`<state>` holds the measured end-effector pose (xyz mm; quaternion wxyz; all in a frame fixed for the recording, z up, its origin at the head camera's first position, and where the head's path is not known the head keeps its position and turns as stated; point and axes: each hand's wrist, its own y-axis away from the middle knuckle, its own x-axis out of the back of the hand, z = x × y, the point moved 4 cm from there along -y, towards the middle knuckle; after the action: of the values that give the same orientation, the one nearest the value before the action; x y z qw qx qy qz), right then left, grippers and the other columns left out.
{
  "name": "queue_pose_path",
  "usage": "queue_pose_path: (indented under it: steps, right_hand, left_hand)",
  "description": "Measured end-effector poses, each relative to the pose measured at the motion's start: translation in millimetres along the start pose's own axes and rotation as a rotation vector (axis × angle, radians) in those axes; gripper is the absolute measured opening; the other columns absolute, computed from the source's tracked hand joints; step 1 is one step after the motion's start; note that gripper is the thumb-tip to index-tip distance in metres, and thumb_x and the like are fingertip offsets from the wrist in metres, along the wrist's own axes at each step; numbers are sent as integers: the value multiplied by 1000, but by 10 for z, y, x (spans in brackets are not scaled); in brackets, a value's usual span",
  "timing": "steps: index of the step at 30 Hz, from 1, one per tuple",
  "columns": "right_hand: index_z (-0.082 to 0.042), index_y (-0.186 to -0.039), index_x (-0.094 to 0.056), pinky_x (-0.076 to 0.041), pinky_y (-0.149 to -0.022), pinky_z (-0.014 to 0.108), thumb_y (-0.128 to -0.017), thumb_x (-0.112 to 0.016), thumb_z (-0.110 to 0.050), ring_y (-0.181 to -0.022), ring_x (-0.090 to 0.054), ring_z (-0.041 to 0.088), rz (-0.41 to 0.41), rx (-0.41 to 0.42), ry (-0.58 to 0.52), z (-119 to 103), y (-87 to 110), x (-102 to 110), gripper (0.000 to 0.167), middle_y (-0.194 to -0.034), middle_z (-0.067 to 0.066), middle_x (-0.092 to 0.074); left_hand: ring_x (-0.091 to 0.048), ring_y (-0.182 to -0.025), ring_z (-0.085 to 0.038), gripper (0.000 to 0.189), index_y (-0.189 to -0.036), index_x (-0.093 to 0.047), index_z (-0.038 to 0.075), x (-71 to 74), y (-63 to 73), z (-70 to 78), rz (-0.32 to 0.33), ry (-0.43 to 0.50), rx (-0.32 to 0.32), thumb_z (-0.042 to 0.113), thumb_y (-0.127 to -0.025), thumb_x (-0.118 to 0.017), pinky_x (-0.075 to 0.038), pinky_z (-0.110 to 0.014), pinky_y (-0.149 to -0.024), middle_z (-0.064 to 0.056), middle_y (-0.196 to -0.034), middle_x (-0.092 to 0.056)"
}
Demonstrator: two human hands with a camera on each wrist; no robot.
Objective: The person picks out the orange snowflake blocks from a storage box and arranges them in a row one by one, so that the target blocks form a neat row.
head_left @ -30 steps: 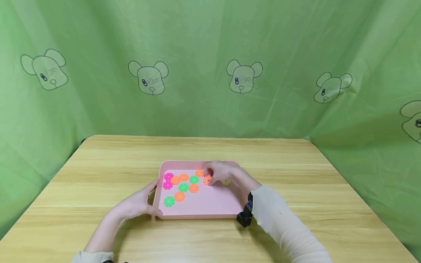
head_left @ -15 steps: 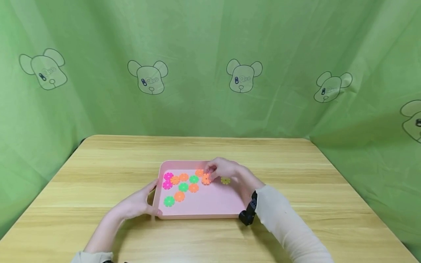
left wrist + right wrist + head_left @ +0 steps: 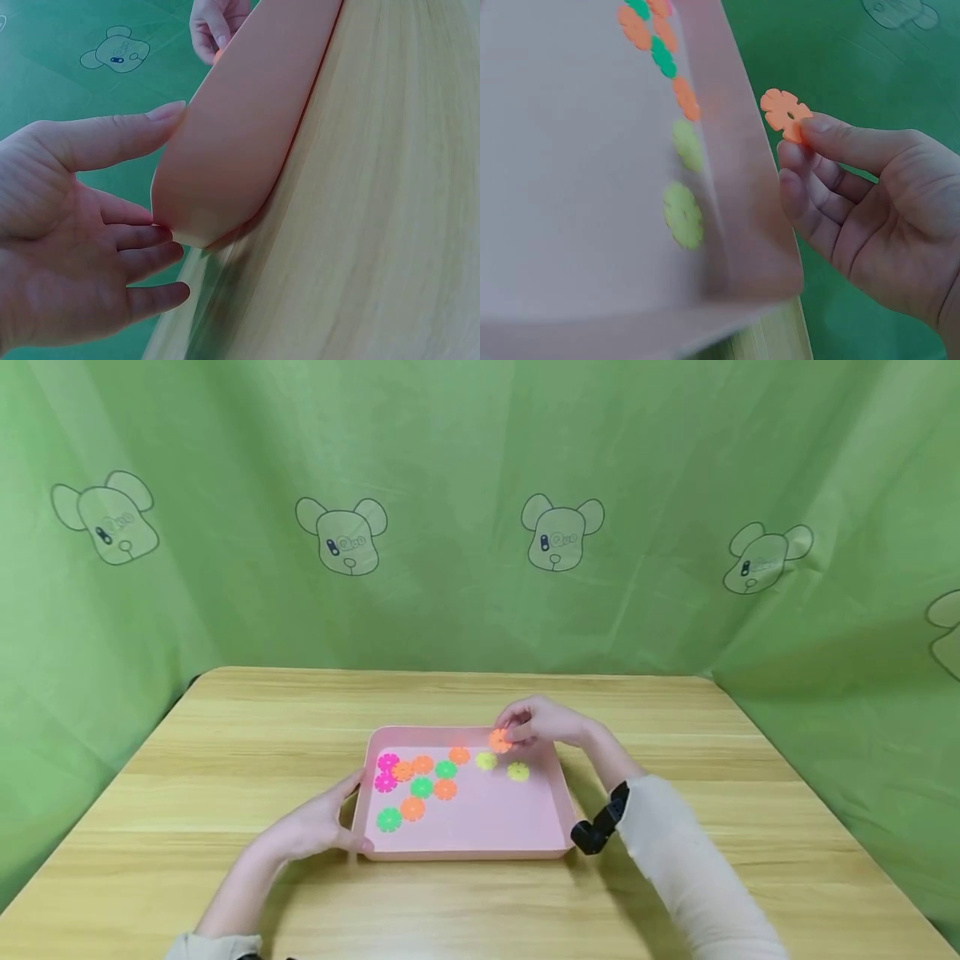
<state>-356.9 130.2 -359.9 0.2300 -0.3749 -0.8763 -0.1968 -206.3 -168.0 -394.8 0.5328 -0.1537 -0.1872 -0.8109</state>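
A shallow pink tray [image 3: 472,853] stands on the table, with flat notched plastic discs lying in it. Its left front corner is touched by my left hand [image 3: 82,202], thumb against the wall near the rim and fingers extended along the outside. Between thumb and index finger, my right hand [image 3: 885,195] pinches an orange notched disc [image 3: 784,112], raised at the tray's back wall. Below that hand lie a yellow disc [image 3: 486,761] and a second yellow disc [image 3: 518,771]. Toward the left are orange discs [image 3: 412,808], green discs [image 3: 389,819] and pink discs [image 3: 386,782].
The wooden table [image 3: 675,860] extends around the tray on all sides. A green curtain [image 3: 450,610] printed with bear heads hangs behind and beside it. On the right wrist sits a black camera [image 3: 600,829].
My right hand has lifted the orange disc and moved it right and back. One yellow disc, formerly hidden beneath, now shows. My left hand has stayed at the tray corner.
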Motion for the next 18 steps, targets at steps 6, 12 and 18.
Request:
queue_pose_path:
  steps: [6, 12, 18]
  right_hand:
    - [7, -107, -58, -52, -70, 33, -86, -59, -5, -77, -59, 18, 58, -45, -88, 170, 224, 247, 24, -86, 5, -63]
    - [15, -109, -53, -53, -80, 44, -86, -58, 0, -79, -63, 23, 107, -61, -220, 449, 440, 414, 28, -87, 9, -63]
    - [16, -110, -49, -54, -80, 38, -87, -60, -1, -80, -63, 20, 179, -84, -288, 718, 648, 558, 31, -88, 9, -63]
  left_hand:
    - [-10, -136, -43, 111, -147, -10, -2, -5, -10, 0, 2, -5, 1, 13, -63, -81, -8, -65, -104, -26, -149, -15]
    - [-11, -136, -44, 110, -147, -10, -2, -10, -3, -7, 5, -9, -2, 13, -63, -81, -8, -65, -103, -26, -149, -15]
    - [-10, -136, -44, 111, -147, -11, -2, -4, 0, -4, 12, -15, 5, 14, -63, -81, -7, -65, -104, -27, -149, -15]
